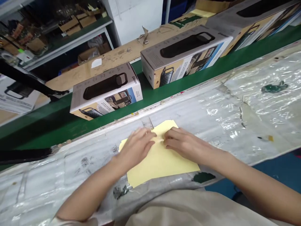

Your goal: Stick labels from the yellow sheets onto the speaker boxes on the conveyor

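A pale yellow sheet of paper (pixel 155 166) lies on the plastic-covered bench in front of me, its far corners cut at an angle. My left hand (pixel 137 146) rests on the sheet's left part, fingers bent and drawn together toward the middle. Facing it from the right, my right hand (pixel 180 142) has its fingers curled in a pinch just above the paper. A small pale, shiny patch (pixel 160 138) shows between the two sets of fingertips. It is blurred, and I cannot make out what the fingertips grip.
Beyond the bench runs a green conveyor belt (pixel 164 94) carrying printed speaker boxes, including a nearer box (pixel 105 91) and another box (pixel 185 56). Black bracket arms (pixel 25 155) reach in from the left. Shelving (pixel 70 44) with cartons stands behind.
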A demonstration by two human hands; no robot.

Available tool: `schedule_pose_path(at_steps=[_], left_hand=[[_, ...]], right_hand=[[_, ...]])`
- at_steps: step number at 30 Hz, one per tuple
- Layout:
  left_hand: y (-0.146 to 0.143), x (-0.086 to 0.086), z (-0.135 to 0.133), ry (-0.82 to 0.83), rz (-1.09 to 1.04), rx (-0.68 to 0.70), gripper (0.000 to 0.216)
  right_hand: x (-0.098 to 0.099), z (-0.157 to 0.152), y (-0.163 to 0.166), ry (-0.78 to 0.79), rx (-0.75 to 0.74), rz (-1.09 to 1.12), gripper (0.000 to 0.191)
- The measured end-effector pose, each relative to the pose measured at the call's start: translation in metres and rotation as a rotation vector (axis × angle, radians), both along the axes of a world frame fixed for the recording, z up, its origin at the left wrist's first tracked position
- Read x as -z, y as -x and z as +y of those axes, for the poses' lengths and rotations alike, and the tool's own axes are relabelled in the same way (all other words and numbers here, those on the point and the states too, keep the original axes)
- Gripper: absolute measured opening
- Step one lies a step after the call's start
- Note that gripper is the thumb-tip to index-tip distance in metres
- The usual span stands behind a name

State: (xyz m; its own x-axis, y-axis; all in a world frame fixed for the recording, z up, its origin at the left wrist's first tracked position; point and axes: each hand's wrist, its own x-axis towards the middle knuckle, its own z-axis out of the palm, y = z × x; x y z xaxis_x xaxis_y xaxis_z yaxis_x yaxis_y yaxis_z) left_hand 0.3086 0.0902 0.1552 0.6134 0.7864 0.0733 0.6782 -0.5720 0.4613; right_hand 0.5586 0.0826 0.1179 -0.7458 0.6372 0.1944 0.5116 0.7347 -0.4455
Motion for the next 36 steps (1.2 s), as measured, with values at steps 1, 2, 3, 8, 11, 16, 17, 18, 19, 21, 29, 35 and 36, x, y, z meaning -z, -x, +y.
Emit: schedule_pose_path(at_steps=[1,2,3,8,11,16,17,18,19,21,29,35,36], left_hand=[[0.0,0.013,-0.016,0.066,-0.037,0.008,0.019],[0.001,0.024,-0.026,0.109,-0.074,0.0,0.019],[0.003,0.034,-0.032,0.126,-0.111,-0.015,0.019],[0.01,0.05,-0.03,0.1,-0.212,-0.053,0.021],[0.009,0.049,-0.029,0.098,-0.224,-0.047,0.022],[0.01,0.048,-0.032,0.11,-0.247,-0.056,0.022],[0.01,0.048,-0.031,0.105,-0.249,-0.055,0.022],[0.01,0.048,-0.031,0.096,-0.246,-0.052,0.023],[0.01,0.048,-0.031,0.083,-0.238,-0.047,0.023],[0.01,0.049,-0.031,0.045,-0.205,-0.03,0.023],[0.01,0.039,-0.031,0.058,0.063,0.076,0.033],[0.002,-0.045,0.108,-0.099,-0.049,-0.415,0.036],[-0.002,-0.055,0.139,-0.151,0.003,-0.542,0.043]], right_hand=[[-0.001,-0.003,0.006,0.008,-0.019,0.004,0.016],[0.0,-0.007,0.012,0.021,-0.026,0.008,0.015],[0.002,-0.011,0.019,0.037,-0.022,0.01,0.016],[0.019,-0.032,0.033,0.076,0.111,0.095,0.024],[0.024,-0.037,0.031,0.09,0.147,0.176,0.026],[0.028,-0.042,0.023,0.089,0.168,0.253,0.027],[0.029,-0.043,0.022,0.084,0.161,0.262,0.028],[0.029,-0.043,0.021,0.095,0.155,0.27,0.028],[0.029,-0.044,0.02,0.123,0.152,0.276,0.027],[0.027,-0.043,0.018,0.242,0.153,0.29,0.025],[0.006,-0.018,-0.019,0.99,0.206,0.66,0.034],[-0.027,0.026,-0.027,0.953,0.394,0.795,0.039],[-0.034,0.036,-0.022,0.928,0.395,0.811,0.039]])
